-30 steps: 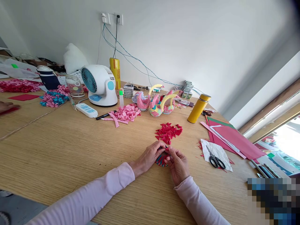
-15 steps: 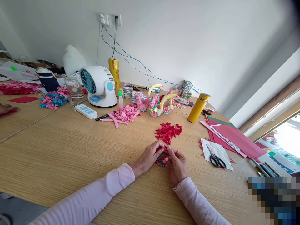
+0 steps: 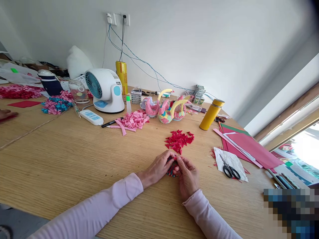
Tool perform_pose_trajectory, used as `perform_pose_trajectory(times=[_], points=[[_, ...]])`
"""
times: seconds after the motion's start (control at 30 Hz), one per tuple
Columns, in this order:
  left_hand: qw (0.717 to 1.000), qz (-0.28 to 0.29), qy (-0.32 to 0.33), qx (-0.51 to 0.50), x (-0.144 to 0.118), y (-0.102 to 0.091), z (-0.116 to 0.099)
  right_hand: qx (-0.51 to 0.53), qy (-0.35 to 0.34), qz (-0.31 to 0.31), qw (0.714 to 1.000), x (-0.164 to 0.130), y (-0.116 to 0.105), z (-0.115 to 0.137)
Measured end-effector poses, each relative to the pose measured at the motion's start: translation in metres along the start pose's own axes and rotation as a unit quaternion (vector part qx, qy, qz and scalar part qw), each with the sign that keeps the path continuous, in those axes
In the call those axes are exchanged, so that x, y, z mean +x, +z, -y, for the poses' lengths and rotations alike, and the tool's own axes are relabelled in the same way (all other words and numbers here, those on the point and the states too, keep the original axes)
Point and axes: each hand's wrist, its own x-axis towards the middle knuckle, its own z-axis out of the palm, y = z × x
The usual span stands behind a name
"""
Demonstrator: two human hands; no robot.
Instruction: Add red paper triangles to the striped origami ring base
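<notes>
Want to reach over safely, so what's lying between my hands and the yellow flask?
In the head view, the pile of red folded paper triangles lies between your hands and the yellow flask; otherwise bare table.

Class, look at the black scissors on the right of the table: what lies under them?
The scissors lie on a white sheet of paper, with red paper scraps at its edges, on the wooden table. Whatever is beneath the sheet itself is covered.

I see my left hand (image 3: 157,168) and right hand (image 3: 188,176) pinching a small folded paper piece (image 3: 172,169) together on the tabletop (image 3: 74,156); a red triangle pile (image 3: 178,139) lies just beyond my fingers (image 3: 174,158), scissors (image 3: 229,169) off right.
</notes>
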Motion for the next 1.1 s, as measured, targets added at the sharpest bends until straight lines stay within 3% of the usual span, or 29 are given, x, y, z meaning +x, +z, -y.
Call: perform_pose_trajectory(times=[0.13, 0.4, 0.77, 1.1], points=[[1.0, 0.015, 0.01, -0.011, -0.002, -0.005, 0.002, -0.026, -0.002, 0.021, 0.999, 0.005, -0.005, 0.005], [0.984, 0.151, 0.091, -0.013, -0.009, -0.031, -0.004, -0.148, -0.042, 0.113, 0.982, 0.011, -0.021, 0.005], [0.99, 0.11, 0.081, -0.029, -0.005, -0.026, 0.004, -0.252, -0.023, 0.201, 0.946, 0.021, -0.031, 0.019], [0.991, 0.094, 0.098, -0.022, -0.005, -0.024, 0.009, -0.277, -0.029, 0.21, 0.937, 0.022, -0.033, 0.018]])
